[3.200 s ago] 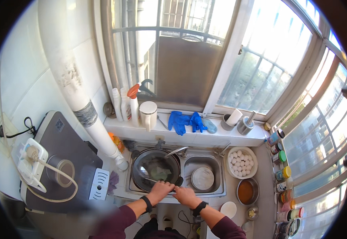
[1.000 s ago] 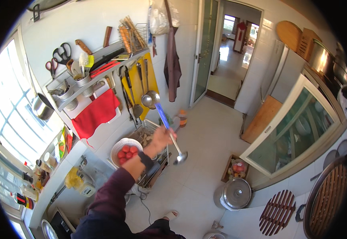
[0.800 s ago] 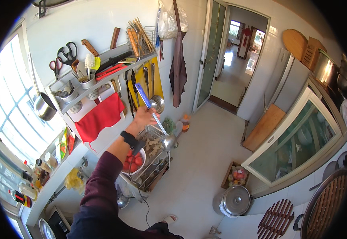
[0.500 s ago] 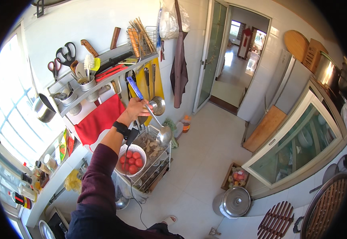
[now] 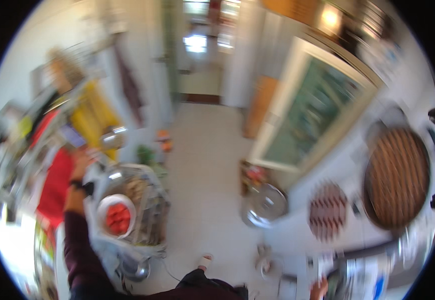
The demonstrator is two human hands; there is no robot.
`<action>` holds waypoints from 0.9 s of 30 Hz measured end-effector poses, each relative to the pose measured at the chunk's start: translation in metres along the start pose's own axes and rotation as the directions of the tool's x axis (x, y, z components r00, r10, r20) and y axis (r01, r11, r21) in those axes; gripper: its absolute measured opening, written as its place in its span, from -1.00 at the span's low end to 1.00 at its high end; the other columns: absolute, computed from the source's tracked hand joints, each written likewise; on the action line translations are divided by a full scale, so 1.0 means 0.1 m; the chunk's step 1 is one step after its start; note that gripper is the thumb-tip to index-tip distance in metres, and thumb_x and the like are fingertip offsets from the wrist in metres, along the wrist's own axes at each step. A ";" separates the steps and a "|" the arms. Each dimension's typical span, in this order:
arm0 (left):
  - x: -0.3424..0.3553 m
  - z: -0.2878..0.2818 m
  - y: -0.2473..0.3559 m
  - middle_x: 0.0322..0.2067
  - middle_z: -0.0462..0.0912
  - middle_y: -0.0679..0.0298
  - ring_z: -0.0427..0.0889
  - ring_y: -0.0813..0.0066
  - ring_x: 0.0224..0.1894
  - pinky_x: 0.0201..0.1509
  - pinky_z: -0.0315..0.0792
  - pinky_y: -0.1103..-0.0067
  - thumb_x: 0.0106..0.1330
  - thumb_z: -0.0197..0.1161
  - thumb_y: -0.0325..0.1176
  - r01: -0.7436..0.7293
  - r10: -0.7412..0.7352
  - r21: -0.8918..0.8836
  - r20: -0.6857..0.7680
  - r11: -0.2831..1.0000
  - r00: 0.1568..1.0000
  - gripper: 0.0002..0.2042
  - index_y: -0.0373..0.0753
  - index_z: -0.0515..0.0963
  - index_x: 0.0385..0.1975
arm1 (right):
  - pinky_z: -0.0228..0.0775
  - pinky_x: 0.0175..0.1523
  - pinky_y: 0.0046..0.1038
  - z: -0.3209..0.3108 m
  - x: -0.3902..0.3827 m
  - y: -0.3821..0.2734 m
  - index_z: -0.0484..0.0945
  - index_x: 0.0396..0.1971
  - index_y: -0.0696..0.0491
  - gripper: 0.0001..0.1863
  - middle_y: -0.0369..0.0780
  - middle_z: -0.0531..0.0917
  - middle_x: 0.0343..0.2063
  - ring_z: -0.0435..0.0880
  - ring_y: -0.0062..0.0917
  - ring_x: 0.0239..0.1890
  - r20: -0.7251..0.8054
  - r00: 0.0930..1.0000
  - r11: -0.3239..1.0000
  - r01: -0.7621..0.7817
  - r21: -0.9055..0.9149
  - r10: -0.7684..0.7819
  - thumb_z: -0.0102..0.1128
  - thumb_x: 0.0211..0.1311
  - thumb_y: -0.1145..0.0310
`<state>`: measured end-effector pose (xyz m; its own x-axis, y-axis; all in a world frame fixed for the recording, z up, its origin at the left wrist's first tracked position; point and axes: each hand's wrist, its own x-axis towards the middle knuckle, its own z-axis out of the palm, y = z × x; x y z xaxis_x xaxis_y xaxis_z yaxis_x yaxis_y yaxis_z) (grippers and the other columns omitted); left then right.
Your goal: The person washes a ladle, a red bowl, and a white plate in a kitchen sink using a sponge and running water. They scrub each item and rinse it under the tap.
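My left hand [image 5: 81, 159], with a dark band on its wrist, is closed round a ladle with a blue handle [image 5: 72, 135]. The handle points up and away, and the metal bowl hangs to the right, near a wire rack [image 5: 150, 200]. Just below is a white basket [image 5: 103, 218] of red tomatoes [image 5: 118, 219]. Beyond the hand, a metal skimmer [image 5: 112, 138] hangs against a yellow board [image 5: 88, 112]. At the lower right edge my right hand [image 5: 319, 289] shows in part, smeared by motion, beside a dark and white shape I cannot make out.
A red cloth [image 5: 57, 187] hangs below the wall shelf at left. Across the floor stand a lidded metal pot [image 5: 267, 204] and a glass-fronted cabinet [image 5: 312, 105]. Round brown slatted mats [image 5: 396, 177] are at right. A doorway [image 5: 202, 75] lies ahead.
My view has swung to the right and blurred, so the rack and tomatoes now sit further left. My right hand has come into sight at the lower right. The ladle stays in my left hand.
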<state>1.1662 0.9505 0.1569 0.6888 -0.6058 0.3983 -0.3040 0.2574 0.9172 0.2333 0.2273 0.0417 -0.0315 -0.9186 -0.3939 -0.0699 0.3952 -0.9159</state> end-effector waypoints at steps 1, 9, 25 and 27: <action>-0.09 -0.06 -0.07 0.15 0.63 0.07 0.70 0.19 0.12 0.28 0.61 0.27 0.55 -0.09 -0.49 0.168 -0.142 0.058 -0.319 0.984 0.937 -0.69 -0.32 0.46 0.19 | 0.50 -0.34 -0.46 -0.23 -0.06 0.06 0.51 0.26 -0.01 -0.52 -0.31 0.65 -0.20 0.62 -0.53 -0.33 -0.067 0.998 1.000 0.003 0.011 -0.002 -0.01 0.56 0.00; -0.09 1.09 -0.47 0.05 0.66 0.05 0.69 0.20 0.00 0.17 0.60 0.27 0.51 -0.01 -0.47 0.533 -0.096 0.398 -0.729 0.746 0.678 -0.69 -0.37 0.48 0.17 | 0.73 -0.30 -0.39 -0.58 -0.48 0.41 0.53 0.31 0.10 -0.49 -0.01 0.70 0.09 0.83 -0.40 -0.19 -0.126 0.951 0.773 0.149 -0.616 -0.283 0.22 0.36 0.42; -1.76 5.70 -1.94 -0.15 0.72 0.01 0.66 0.22 -0.23 -0.07 0.59 0.26 0.42 0.13 -0.42 0.532 -0.644 0.561 0.003 0.634 0.765 -0.65 -0.47 0.54 0.13 | 0.69 -0.25 -0.36 -2.83 -1.03 1.41 0.58 0.25 0.14 -0.54 -0.02 0.75 -0.05 0.84 -0.36 -0.27 -0.503 0.855 0.957 -0.031 -0.289 -0.125 0.19 0.36 0.41; -2.16 6.64 -2.14 -0.12 0.69 0.02 0.66 0.19 -0.15 0.01 0.56 0.27 0.45 0.14 -0.46 0.547 -0.714 0.769 -0.175 0.331 0.678 -0.65 -0.48 0.48 0.17 | 0.67 -0.28 -0.37 -3.12 -1.06 1.43 0.60 0.22 0.16 -0.56 -0.04 0.77 -0.11 0.84 -0.39 -0.31 -0.536 0.839 0.986 -0.001 -0.166 -0.089 0.19 0.37 0.41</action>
<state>0.6451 0.5265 -0.1296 0.7989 -0.4630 -0.3839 -0.2304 -0.8252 0.5157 -0.0846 0.3811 -0.0235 -0.5550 -0.8055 -0.2077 -0.2341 0.3908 -0.8902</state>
